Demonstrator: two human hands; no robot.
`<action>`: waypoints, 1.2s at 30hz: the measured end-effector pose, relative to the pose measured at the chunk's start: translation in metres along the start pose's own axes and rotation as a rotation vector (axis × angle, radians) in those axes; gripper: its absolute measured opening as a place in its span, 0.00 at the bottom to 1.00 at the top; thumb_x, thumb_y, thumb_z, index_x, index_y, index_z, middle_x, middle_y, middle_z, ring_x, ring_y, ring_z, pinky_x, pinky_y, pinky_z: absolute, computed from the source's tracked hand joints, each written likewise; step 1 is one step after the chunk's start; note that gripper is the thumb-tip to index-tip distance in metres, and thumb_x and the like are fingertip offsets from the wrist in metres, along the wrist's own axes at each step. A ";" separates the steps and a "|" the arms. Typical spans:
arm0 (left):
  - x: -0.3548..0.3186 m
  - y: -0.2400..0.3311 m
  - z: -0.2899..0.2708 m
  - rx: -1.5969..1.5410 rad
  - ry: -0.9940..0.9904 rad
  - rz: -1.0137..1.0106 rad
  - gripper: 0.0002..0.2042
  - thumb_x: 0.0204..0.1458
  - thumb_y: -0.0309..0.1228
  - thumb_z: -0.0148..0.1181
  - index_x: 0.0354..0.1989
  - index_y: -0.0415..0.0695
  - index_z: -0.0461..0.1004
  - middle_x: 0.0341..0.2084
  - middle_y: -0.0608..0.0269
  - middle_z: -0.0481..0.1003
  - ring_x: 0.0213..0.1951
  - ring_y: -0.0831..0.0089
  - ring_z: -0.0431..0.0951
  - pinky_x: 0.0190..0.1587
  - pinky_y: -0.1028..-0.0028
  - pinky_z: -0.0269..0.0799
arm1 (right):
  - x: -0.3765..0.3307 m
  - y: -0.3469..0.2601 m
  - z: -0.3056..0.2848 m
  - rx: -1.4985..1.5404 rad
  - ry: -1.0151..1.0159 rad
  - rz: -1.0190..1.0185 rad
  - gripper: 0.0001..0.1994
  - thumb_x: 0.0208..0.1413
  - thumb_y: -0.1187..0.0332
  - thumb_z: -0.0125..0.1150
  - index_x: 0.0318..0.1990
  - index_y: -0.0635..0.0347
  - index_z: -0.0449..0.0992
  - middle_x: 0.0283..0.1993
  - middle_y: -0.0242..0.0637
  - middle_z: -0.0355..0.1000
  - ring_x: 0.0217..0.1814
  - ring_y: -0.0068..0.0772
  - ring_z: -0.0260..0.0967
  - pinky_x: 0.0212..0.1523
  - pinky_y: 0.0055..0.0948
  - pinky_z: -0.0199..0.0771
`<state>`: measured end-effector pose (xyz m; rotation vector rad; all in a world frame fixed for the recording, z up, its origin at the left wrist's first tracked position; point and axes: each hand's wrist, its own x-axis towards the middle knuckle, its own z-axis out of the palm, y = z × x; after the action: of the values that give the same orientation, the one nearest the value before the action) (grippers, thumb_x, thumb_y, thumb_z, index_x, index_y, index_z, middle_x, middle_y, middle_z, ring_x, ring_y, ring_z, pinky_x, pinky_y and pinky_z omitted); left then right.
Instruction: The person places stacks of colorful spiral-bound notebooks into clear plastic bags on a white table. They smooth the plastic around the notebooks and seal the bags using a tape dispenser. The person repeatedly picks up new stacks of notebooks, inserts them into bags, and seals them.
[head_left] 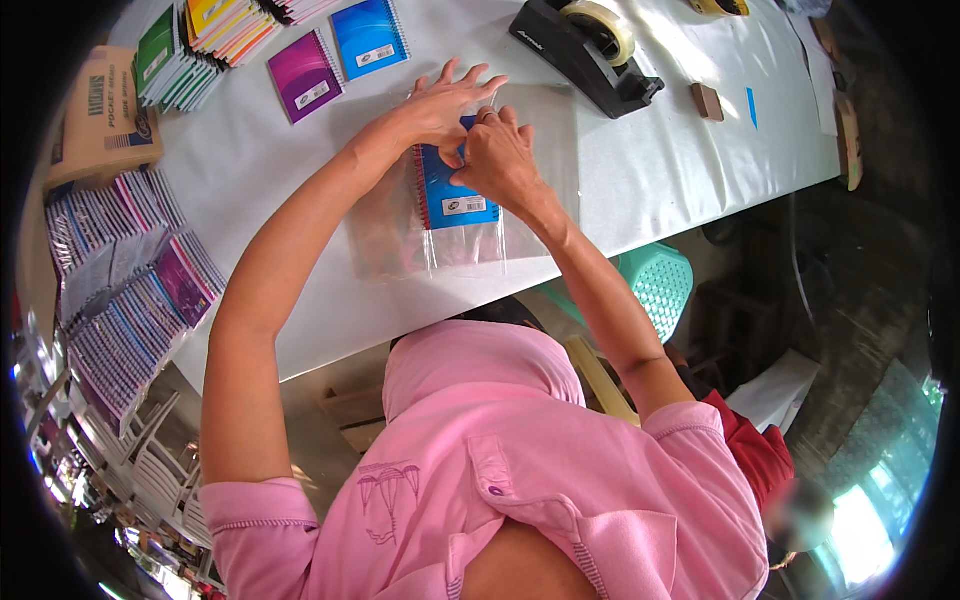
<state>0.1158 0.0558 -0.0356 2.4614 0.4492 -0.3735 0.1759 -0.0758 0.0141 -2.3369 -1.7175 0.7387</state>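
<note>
A small blue spiral notebook [440, 195] with a white label and red coil lies on a clear plastic bag or sheet [385, 235]. Whether the notebook is inside the plastic I cannot tell. Across its upper end reaches my left hand [443, 110], fingers spread and stretched out, its thumb close to the right hand. My right hand [502, 160] rests on the notebook's upper right part with its fingers curled in. What those fingers pinch is hidden beneath them. Beyond my hands lie a purple notebook [305, 76] and another blue notebook [370, 38].
A black tape dispenser [575, 50] stands at the far right, near a small brown block [707, 101] and a blue strip [752, 107]. Stacked notebooks [130, 310] and a cardboard box [105, 115] line the left. A green plastic chair [657, 285] sits below the white table's [680, 180] edge.
</note>
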 end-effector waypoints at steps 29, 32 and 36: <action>-0.144 0.045 0.046 -1.343 0.663 0.010 0.53 0.37 0.21 0.72 0.70 0.48 0.41 0.59 0.52 0.65 0.59 0.64 0.68 0.62 0.65 0.62 | -0.054 0.031 0.014 0.912 0.397 -0.241 0.46 0.28 0.69 0.81 0.56 0.61 0.54 0.53 0.45 0.65 0.58 0.40 0.64 0.59 0.40 0.63; -0.131 0.033 0.041 -0.753 0.647 0.025 0.54 0.36 0.20 0.72 0.70 0.50 0.39 0.59 0.51 0.65 0.59 0.60 0.67 0.61 0.64 0.64 | -0.032 0.052 0.041 0.821 0.306 -0.246 0.48 0.26 0.68 0.82 0.56 0.60 0.54 0.54 0.43 0.65 0.58 0.43 0.64 0.59 0.40 0.63; -0.148 0.041 -0.025 0.089 0.704 0.356 0.38 0.37 0.24 0.71 0.61 0.57 0.66 0.61 0.57 0.63 0.65 0.50 0.55 0.67 0.54 0.51 | -0.042 0.061 0.013 0.850 0.357 -0.441 0.44 0.30 0.67 0.79 0.57 0.56 0.57 0.58 0.44 0.63 0.65 0.46 0.57 0.63 0.43 0.59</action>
<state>0.0026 0.0056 0.0590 2.6400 0.2572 0.6503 0.2128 -0.1372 -0.0094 -1.3601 -1.3139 0.7128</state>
